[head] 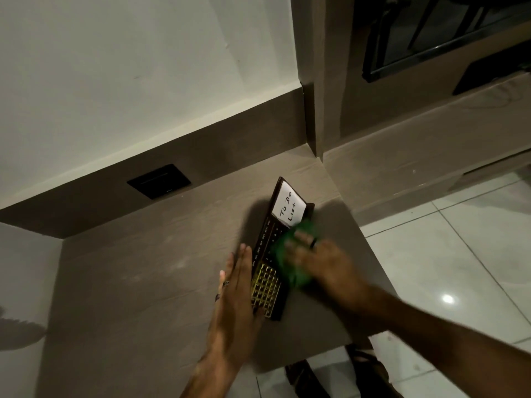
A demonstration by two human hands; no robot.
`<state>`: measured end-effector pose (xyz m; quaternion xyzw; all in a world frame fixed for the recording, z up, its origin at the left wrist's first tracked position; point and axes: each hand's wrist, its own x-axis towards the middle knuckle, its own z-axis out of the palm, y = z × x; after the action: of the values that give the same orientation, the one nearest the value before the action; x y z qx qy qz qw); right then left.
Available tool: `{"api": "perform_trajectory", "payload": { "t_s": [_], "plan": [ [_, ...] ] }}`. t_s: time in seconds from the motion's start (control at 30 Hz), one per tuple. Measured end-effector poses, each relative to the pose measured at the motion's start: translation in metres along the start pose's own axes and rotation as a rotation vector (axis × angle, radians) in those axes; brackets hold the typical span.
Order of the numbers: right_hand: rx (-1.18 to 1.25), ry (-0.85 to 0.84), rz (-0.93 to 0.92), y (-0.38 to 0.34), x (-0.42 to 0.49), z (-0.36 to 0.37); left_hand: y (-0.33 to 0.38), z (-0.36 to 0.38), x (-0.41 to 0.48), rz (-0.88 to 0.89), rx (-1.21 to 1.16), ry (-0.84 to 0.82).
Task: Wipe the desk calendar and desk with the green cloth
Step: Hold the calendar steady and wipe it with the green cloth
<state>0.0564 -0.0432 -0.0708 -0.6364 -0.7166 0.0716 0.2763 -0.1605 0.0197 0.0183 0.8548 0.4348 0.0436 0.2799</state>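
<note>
**Cloth on the calendar**

The left hand (234, 285) lies flat, fingers spread straight, against the left edge of the calendar (268, 271) on the desk (143, 282). The right hand (324, 262), blurred, presses the green cloth (283, 254) onto the calendar's face, below a "To Do List" note (288, 208).

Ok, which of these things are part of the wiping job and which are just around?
Part of the job: desk calendar, green cloth under the right hand, desk, left hand steadying the calendar.

Just around: black wall plate, window, tiled floor.
</note>
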Motion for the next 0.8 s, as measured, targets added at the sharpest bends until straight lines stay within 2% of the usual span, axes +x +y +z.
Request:
{"api": "perform_trajectory", "payload": {
  "t_s": [0.1, 0.13, 0.17, 0.27, 0.33, 0.4, 0.43, 0.57, 0.63, 0.7, 0.8],
  "plan": [
    [0.117, 0.275, 0.561, 0.042, 0.039, -0.033, 0.006, -0.003, -0.001, -0.006, 0.01, 0.005],
    [0.12, 0.339, 0.648, 0.043, 0.045, -0.036, 0.008, -0.004, 0.0, -0.011, 0.005, 0.006],
    [0.109, 0.349, 0.648, 0.036, 0.046, -0.035, 0.01, -0.005, 0.0, -0.015, 0.004, 0.006],
    [0.025, 0.188, 0.37, -0.017, 0.017, -0.013, 0.013, -0.008, -0.001, -0.023, 0.018, 0.002],
    [-0.055, -0.011, 0.128, -0.046, -0.013, -0.005, 0.013, -0.009, -0.001, -0.022, 0.018, -0.006],
    [-0.082, -0.065, -0.017, -0.035, -0.022, -0.009, 0.012, -0.01, -0.001, -0.015, 0.032, -0.02],
    [-0.083, -0.039, 0.016, -0.023, -0.016, -0.014, 0.011, -0.01, -0.002, -0.01, 0.042, -0.024],
    [-0.15, 0.049, 0.367, 0.028, 0.036, -0.041, 0.013, -0.01, -0.001, -0.003, 0.081, -0.029],
    [-0.154, 0.067, 0.433, 0.021, 0.042, -0.04, 0.012, -0.009, 0.0, -0.021, 0.07, -0.033],
    [-0.096, 0.085, 0.314, -0.006, 0.022, -0.024, 0.011, -0.009, 0.001, -0.031, 0.051, -0.025],
    [-0.075, -0.051, -0.021, -0.036, -0.015, -0.006, 0.008, -0.007, 0.002, -0.017, 0.056, -0.026]
  ]
}}
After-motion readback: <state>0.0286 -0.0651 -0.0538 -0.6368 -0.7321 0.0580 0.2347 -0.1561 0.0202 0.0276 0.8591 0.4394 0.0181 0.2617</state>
